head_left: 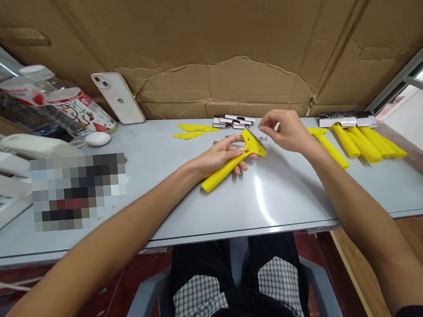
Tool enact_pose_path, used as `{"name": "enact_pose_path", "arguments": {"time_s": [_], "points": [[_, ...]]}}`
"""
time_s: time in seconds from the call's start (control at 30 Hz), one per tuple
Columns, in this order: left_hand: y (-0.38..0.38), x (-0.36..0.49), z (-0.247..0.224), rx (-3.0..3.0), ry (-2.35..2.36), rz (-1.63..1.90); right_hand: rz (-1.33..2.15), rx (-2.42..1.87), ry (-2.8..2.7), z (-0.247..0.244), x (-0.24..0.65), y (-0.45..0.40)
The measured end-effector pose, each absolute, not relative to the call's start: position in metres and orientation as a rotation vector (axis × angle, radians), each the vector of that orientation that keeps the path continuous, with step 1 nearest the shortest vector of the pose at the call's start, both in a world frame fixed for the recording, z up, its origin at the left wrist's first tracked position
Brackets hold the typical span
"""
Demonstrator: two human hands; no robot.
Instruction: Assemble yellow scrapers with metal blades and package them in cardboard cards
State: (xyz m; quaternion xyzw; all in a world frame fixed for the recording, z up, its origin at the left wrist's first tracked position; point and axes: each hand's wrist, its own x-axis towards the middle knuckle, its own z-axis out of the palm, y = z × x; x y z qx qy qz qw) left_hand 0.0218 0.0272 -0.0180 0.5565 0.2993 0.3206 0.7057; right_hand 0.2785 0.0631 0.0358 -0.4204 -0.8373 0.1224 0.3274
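My left hand (pixel 219 158) is closed around the neck of a yellow scraper (pixel 222 174), whose handle points down toward the front edge and whose wide head carries a metal blade along its far edge. Two holes show in the head. To its right, my right hand (pixel 286 129) pinches thumb and fingertips together over a tiny item, too small to name, just off the blade. Between the hand and the scraper head lies a small pile of screws (pixel 262 138) on the grey table (pixel 209 217).
Flat yellow plastic pieces (pixel 188 135) and a stack of blade packs (pixel 232 121) lie behind. At right are a yellow scraper (pixel 331 151), several more yellow handles (pixel 364 146) and dark packs (pixel 345 119). A phone (pixel 121 99), bottles (pixel 77 108) and a white mouse (pixel 97 139) stand left.
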Motion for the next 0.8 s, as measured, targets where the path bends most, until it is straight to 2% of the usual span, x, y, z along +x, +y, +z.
{"name": "enact_pose_path", "arguments": {"time_s": [0.37, 0.8], "points": [[0.028, 0.020, -0.024, 1.207, 0.552, 0.776, 0.692, -0.925, -2.034, 0.035, 0.261, 0.045], [0.024, 0.022, -0.019, 1.269, 0.593, 0.773, 0.703, -0.999, -2.038, 0.035, 0.256, 0.045]]}}
